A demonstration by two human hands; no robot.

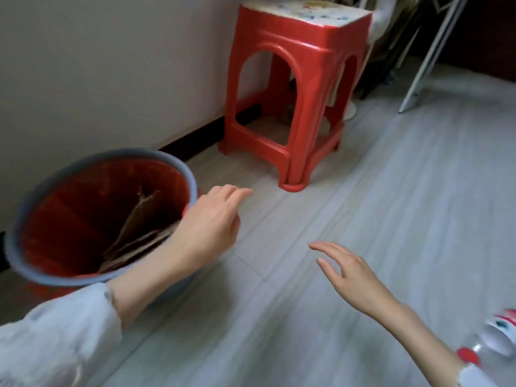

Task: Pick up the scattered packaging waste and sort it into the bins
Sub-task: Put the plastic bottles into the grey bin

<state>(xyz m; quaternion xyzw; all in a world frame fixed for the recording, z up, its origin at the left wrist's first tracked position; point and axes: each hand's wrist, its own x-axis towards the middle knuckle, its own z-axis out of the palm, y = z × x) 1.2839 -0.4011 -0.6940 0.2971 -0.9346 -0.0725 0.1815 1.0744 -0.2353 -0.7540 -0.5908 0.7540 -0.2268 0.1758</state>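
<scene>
A red plastic stool [296, 93] is parked against the wall, w/ a patterned top that's cut off at the upper edge. White metal legs [430, 54] and some dark stuff are seen in the top right corner, too blurry to ID. Nothing is found lying on the floor between the hands.

The bin [100, 216] is placed at the left by the wall: grey rim, red liner, and flat cardboard pieces [139, 233] are seen inside, leaned on edge w/ the long sides run up toward the rim. Its near right side is covered by the left forearm, and the base is mostly hidden.

Left hand [212, 222] is held just beside the bin rim, fingers loosely curled, index stuck out toward the stool, nothing gripped. Right hand [351, 275] is held over bare floor, fingers spread and relaxed, also nothing held. White sleeves are seen on both arms.

At the bottom right a clear plastic bottle [491, 336] w/ a red cap [467, 356] is laid on its side, cap pointed toward the lower left, body cut off by the frame edge. The label is smeared, can't be read.
</scene>
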